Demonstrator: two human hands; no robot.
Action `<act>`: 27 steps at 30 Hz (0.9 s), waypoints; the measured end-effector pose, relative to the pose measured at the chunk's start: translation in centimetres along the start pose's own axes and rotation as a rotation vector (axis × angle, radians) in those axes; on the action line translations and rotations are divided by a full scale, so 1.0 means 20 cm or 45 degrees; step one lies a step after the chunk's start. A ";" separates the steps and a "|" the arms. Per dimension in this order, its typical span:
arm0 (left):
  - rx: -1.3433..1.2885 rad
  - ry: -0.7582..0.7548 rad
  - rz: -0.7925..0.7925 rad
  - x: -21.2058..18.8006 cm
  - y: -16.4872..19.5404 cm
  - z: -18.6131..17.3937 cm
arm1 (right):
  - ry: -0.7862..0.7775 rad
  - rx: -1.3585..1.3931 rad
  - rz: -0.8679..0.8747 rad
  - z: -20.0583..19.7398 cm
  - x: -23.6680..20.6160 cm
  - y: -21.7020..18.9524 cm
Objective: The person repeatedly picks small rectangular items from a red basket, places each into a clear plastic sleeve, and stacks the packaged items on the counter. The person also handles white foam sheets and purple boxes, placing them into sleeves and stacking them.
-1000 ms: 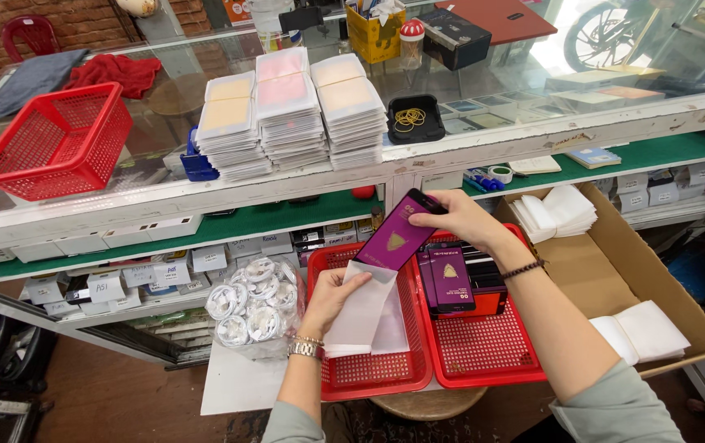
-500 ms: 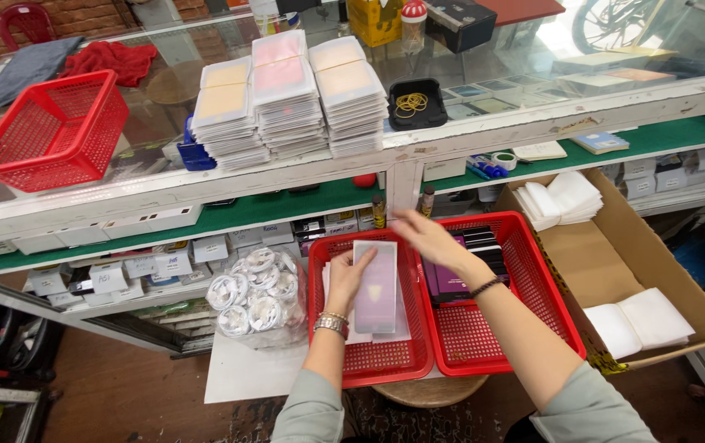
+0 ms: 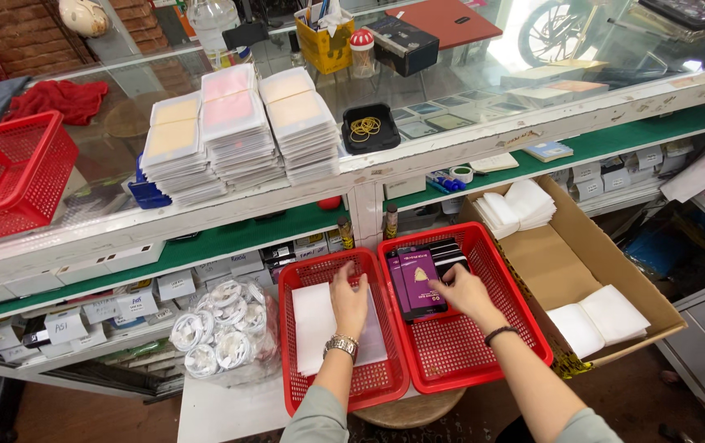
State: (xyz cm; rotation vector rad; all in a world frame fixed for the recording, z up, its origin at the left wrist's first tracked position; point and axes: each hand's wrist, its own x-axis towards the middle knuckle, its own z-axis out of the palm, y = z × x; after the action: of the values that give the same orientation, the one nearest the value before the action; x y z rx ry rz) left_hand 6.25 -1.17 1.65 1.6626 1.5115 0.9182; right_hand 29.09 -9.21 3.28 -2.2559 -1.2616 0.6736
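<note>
Both hands engaged: left hand [image 3: 350, 300] flat on white sleeve [image 3: 313, 324], right hand [image 3: 461, 293] pinching purple packet [image 3: 420, 280]; the packet stack could topple if tugged.

Person, head-camera view, two forearms in frame.

Left hand [image 3: 349, 300]: bare, no rings seen. A metal wristwatch [image 3: 340, 345] with a silver-toned link band sat at the wrist. Below it, the left sleeve [image 3: 313, 418] was grey-green, soft fabric, ending partway along the forearm.

Right hand [image 3: 461, 291]: bare, no rings seen. A thin dark band [image 3: 500, 333] circled the wrist. The right sleeve [image 3: 589, 427] was the same grey-green cloth, showing only at the near edge of frame.
</note>
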 end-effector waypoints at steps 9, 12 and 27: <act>-0.178 -0.184 0.057 -0.08 0.04 0.12 | 0.008 0.219 0.155 0.12 -0.07 -0.16; -0.203 -0.203 0.024 -0.09 0.04 0.11 | -0.350 0.448 0.241 0.10 -0.04 -0.15; -0.840 -0.644 -0.168 -0.05 0.20 0.26 | -0.320 0.576 -0.102 -0.05 -0.11 -0.03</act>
State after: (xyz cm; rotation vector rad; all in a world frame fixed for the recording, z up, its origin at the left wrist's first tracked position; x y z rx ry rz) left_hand 12.80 -2.57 2.44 1.1699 0.8367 0.7384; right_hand 28.28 -10.95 4.91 -1.7844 -1.1602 1.1142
